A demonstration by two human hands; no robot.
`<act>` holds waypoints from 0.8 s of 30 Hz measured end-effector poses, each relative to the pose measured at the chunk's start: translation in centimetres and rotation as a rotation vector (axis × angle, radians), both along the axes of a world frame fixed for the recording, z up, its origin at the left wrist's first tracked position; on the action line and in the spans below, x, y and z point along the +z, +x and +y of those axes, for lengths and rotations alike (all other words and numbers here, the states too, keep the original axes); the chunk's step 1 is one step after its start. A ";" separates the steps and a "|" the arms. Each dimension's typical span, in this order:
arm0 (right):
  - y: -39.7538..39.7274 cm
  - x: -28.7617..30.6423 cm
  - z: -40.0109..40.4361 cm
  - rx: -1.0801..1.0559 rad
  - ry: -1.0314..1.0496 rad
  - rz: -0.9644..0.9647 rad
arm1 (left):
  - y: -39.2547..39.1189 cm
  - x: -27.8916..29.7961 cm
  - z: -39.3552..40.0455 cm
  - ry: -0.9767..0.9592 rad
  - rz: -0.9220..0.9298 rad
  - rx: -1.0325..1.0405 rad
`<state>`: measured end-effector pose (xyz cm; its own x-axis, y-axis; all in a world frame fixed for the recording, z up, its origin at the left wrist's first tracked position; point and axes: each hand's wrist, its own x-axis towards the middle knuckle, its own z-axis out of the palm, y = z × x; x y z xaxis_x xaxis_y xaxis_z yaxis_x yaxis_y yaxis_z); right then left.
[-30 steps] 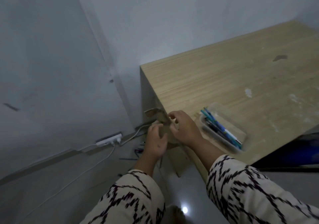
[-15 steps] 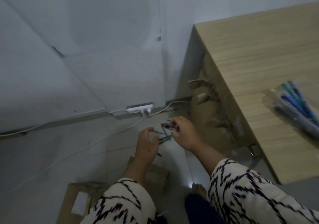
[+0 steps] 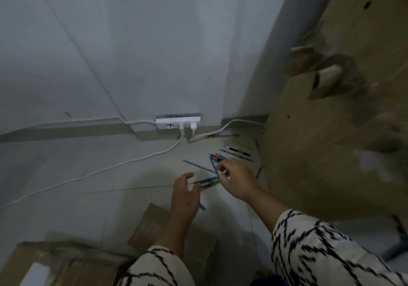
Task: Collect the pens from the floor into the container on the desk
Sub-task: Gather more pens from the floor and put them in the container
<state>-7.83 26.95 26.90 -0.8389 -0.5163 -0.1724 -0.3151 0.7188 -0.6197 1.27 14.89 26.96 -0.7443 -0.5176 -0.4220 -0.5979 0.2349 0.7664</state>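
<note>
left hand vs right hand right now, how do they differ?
The left hand is spread, fingers loosely curved, holding nothing visible; the right hand curls its fingers, seemingly pinching pens from the floor pile. The left hand sits lower and nearer the cardboard box; the right hand reaches further, towards the desk side. Both hover over the pens.

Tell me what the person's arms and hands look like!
Both hands are bare: no gloves, rings or watch show on the left hand or the right hand. The forearms are bare too. Higher up, each arm has a loose cream sleeve with black zigzag lines.
</note>
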 end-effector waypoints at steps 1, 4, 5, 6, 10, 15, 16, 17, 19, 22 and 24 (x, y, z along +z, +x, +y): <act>-0.3 -2.1 -0.4 0.006 0.003 -0.011 | -0.2 -2.0 -0.4 0.000 0.009 0.012; -1.0 -8.4 -1.7 0.048 0.024 -0.031 | -0.4 -8.2 -1.3 0.003 0.009 0.025; -1.3 -10.5 -2.3 0.064 0.029 -0.031 | -0.6 -10.3 -1.6 0.009 0.011 0.032; -1.5 -12.2 -2.7 0.071 0.021 -0.031 | -0.7 -12.2 -1.9 0.023 0.009 0.038; -1.8 -17.8 -4.2 0.078 0.010 -0.037 | -1.6 -18.2 -3.1 0.072 0.008 0.106; -1.2 -21.5 -4.7 0.121 0.097 -0.042 | -2.2 -22.5 -4.1 0.201 -0.005 0.243; -1.1 -22.1 -4.8 0.123 0.108 -0.038 | -2.3 -23.0 -4.0 0.229 -0.007 0.272; -0.8 -22.6 -4.8 0.122 0.120 -0.042 | -2.4 -23.3 -3.9 0.252 -0.012 0.290; -0.4 -24.1 -4.9 0.127 0.148 -0.062 | -2.4 -24.0 -3.4 0.280 -0.023 0.299; 0.1 -26.6 -5.1 0.120 0.190 -0.115 | -2.1 -25.0 -3.2 0.300 -0.033 0.318; 0.5 -28.1 -5.4 0.100 0.229 -0.150 | -2.0 -25.5 -3.6 0.300 -0.057 0.327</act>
<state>-7.37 21.54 -1.21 -0.7418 -0.5286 -0.4127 -0.3085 0.8154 -0.4898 -0.76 11.31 1.43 -0.5332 -0.5706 -0.6246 -0.6468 -0.2009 0.7357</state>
